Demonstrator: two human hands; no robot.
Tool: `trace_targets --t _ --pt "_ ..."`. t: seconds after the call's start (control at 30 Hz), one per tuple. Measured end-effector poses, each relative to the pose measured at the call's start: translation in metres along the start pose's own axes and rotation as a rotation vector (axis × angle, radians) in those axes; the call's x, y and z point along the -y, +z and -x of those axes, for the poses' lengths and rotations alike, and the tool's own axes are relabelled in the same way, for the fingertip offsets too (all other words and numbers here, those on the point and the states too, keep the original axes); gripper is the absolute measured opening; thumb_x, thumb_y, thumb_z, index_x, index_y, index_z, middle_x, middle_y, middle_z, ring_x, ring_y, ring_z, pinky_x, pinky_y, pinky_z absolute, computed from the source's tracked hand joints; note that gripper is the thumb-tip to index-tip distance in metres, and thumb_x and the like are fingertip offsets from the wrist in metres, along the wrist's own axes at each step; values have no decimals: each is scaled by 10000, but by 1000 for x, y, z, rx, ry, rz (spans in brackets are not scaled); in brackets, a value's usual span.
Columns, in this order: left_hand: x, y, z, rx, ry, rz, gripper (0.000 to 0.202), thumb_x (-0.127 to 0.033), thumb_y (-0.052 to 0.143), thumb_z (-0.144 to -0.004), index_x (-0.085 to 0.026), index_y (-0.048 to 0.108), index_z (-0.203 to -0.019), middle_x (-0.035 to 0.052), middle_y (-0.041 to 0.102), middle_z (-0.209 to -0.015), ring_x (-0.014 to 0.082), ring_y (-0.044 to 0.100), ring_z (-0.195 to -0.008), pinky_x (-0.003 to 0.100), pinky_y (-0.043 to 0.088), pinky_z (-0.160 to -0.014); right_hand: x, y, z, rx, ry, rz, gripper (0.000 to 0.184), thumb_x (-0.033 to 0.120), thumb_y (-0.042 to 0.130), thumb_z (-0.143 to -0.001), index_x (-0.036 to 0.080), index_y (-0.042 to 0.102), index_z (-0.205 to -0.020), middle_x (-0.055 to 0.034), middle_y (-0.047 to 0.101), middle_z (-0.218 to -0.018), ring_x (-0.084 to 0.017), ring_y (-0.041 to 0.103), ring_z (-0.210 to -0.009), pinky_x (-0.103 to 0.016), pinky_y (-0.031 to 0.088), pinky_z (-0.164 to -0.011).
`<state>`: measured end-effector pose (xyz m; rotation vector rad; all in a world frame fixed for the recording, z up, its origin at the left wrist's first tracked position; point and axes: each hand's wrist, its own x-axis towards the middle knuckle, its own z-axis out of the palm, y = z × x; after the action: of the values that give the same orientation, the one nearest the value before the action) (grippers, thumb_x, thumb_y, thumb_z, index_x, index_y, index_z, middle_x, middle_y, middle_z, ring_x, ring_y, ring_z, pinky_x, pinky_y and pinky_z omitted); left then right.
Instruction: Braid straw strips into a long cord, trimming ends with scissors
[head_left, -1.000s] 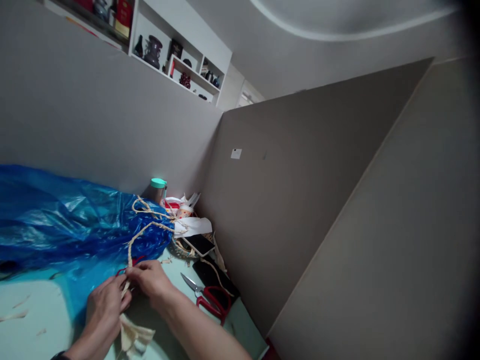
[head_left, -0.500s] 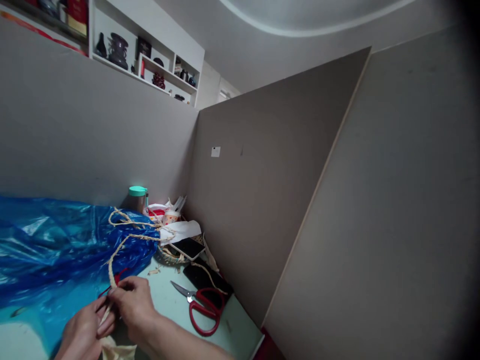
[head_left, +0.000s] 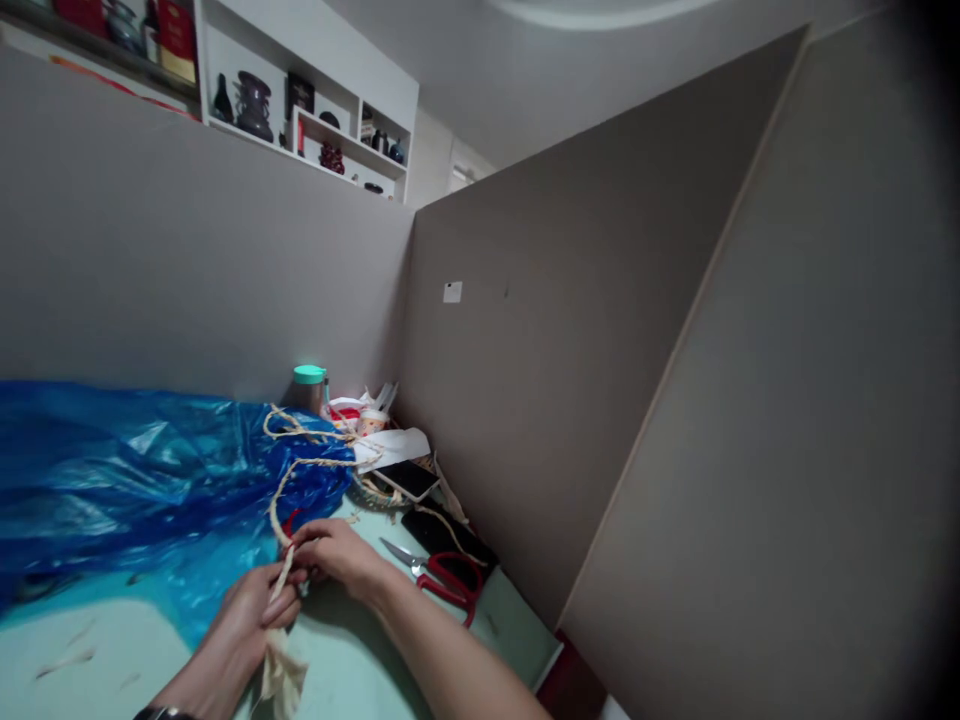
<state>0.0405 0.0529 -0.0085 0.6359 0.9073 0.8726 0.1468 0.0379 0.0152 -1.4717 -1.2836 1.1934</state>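
Note:
A pale, twisted cord of dried plant fibre (head_left: 280,488) runs in a curve from the basket area down to my hands. My left hand (head_left: 255,602) is closed, pinching the cord between thumb and fingers, and a wide, loose husk-like end (head_left: 283,672) hangs below it. Close beside, my right hand (head_left: 339,553) has its bent fingers closed at the cord, just under a bit of red string (head_left: 291,522); its fingertips are partly hidden. Red-handled scissors (head_left: 453,578) lie to the right of my right forearm with their blades apart.
Blue plastic sheeting (head_left: 150,455) covers the table's left and back. In the corner stand a green-lidded jar (head_left: 308,385) and a woven basket (head_left: 379,497) with a phone (head_left: 409,479) and white paper (head_left: 394,446) on it. Grey partitions (head_left: 525,360) enclose the table.
The view has swung so that the table things sit further right. My right hand has shifted slightly up the cord toward the red string; the left still grips it, the loose end showing more.

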Motion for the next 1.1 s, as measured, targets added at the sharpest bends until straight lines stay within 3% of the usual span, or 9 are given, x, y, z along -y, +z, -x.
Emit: trace_targets --t 0.17,0.23,0.3,0.37,0.5,0.67,0.8,0.93,1.1 --pt "8 1 3 -135 57 -52 328 -140 462 -900 -149 500 -574 -77 413 -393 14 239 -253 137 181 -303 2 -10 3 -14 -151 365 79 149 600 -768 181 592 -696 33 551 -709 -134 473 -744 -233 316 -682" --pt "9 0 4 -171 81 -77 183 -229 528 -939 -133 605 -804 -47 563 -595 42 418 -376 160 346 -370 4 -16 3 24 -188 481 127 177 572 -827 175 595 -702 22 563 -728 -137 468 -757 -238 302 -678" --pt "10 1 7 -170 87 -102 236 -328 583 -931 -146 618 -1076 33 665 -943 126 633 -703 279 549 -608 6 -22 4 69 -204 584 158 193 547 -859 169 605 -714 16 563 -705 -134 455 -710 -244 286 -644" --pt "9 2 10 -148 83 -126 333 -353 597 -921 -165 588 -1196 79 639 -1154 197 649 -934 393 568 -782 8 -26 6 99 -218 671 171 205 544 -864 161 612 -713 6 566 -690 -133 446 -679 -249 272 -619" --pt "8 4 13 -109 79 -157 359 -346 600 -917 -173 578 -1231 96 613 -1233 229 634 -1020 440 551 -847 12 -31 12 97 -253 770 145 201 560 -826 152 618 -701 -4 553 -659 -136 425 -649 -266 242 -601" --pt "7 3 12 -99 121 -166 263 -346 586 -928 -150 615 -1101 48 663 -1002 147 643 -771 314 559 -663 10 -35 6 121 -301 710 144 191 582 -809 154 603 -671 18 524 -666 -123 437 -672 -248 263 -606" --pt "6 2 13 -87 207 -155 196 -295 629 -834 -142 567 -728 -63 536 -521 18 303 -329 165 211 -353 5 -38 -1 112 -292 580 191 199 568 -835 156 573 -649 40 486 -640 -108 438 -649 -224 295 -597" --pt "4 4 16 -78 273 -155 226 -327 682 -660 -155 538 -633 -51 528 -445 4 257 -298 173 136 -360 2 -39 0 90 -290 459 214 216 544 -859 155 546 -653 25 546 -707 -98 469 -667 -211 331 -614" --pt "5 4 14 -114 303 -215 226 -346 679 -632 -166 543 -613 -59 504 -417 18 254 -303 187 144 -363 6 -36 6 131 -232 398 275 253 525 -881 159 526 -622 33 521 -585 -92 453 -563 -214 320 -554"
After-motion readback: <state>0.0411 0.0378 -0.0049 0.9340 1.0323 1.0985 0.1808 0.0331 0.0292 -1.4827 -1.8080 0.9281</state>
